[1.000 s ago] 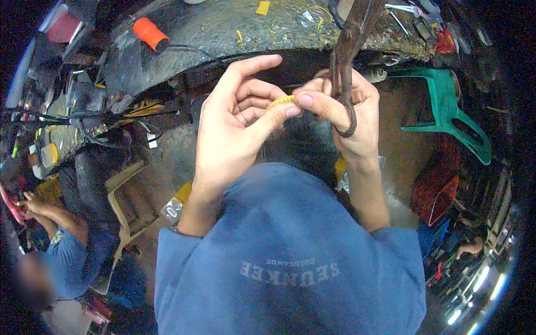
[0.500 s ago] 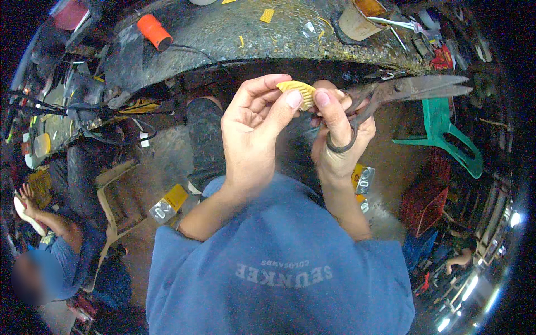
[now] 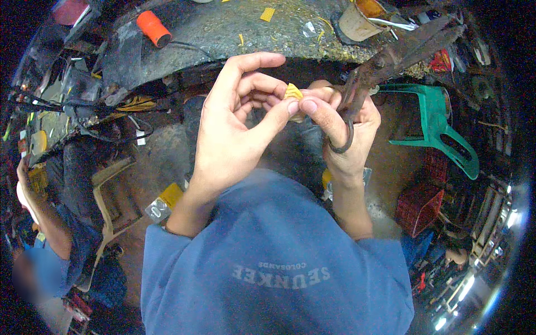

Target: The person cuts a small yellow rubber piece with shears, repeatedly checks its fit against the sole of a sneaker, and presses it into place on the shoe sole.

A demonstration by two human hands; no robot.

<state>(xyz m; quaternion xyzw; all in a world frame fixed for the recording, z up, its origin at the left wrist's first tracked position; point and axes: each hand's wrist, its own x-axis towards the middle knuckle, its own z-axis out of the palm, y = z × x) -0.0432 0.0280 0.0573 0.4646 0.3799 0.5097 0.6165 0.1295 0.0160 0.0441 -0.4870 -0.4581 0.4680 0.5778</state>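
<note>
Currently, the left hand's (image 3: 234, 123) fingers are pinching a yellow piece (image 3: 292, 92) at two o'clock, its long axis unclear. Equally near, the right hand (image 3: 349, 131) is meeting its four-o'clock edge, gripping scissors (image 3: 382, 64).

The left hand (image 3: 237, 114) has room toward the bench (image 3: 234, 36) between the orange cylinder (image 3: 153, 29) and obstructing scissors (image 3: 381, 65).

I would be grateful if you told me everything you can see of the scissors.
The scissors look like large, dull, dark brown metal, with two long blades beyond a pivot. They are held in the right hand, a curved handle loop lying against it near the thumb's base. The blades slant toward the view's upper right. Fingers partly hide the handles; blur makes it hard to tell whether the blades are fully closed.
</note>
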